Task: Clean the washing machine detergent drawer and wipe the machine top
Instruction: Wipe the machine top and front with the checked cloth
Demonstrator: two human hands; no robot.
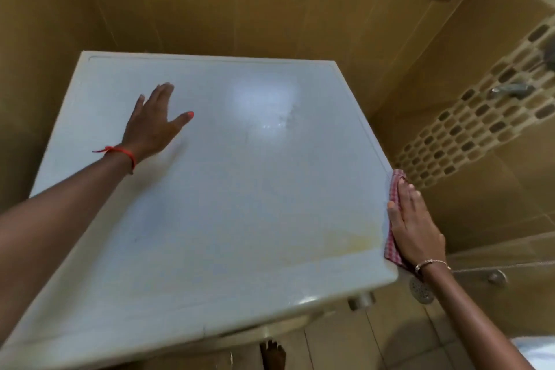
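A bathroom of tan wall tiles, with a mosaic band (468, 135) and a tap (510, 88) on the right wall, holds the white washing machine, whose top (240, 189) fills most of the view. The right hand (414, 228) lies with straight fingers, grasping nothing, and presses a red checked cloth (392, 249) flat against the right edge of the top, near the near-right corner. The cloth's long axis runs near to far along that edge, and the fingers point the same way. From this hand the whole flat of the top lies to the left. A yellowish stain (354, 242) sits just left of the cloth, so the right hand is much the nearer one to it, and a sweep leftward would likely meet it first. The left hand (153, 126) rests flat and released on the far-left part of the top, fingers spread, well apart from the cloth, and seems only to brace. Counted: one cloth, one stain patch, two hands and one top. The drawer is not in view. A floor drain (422, 290) shows below the right wrist.
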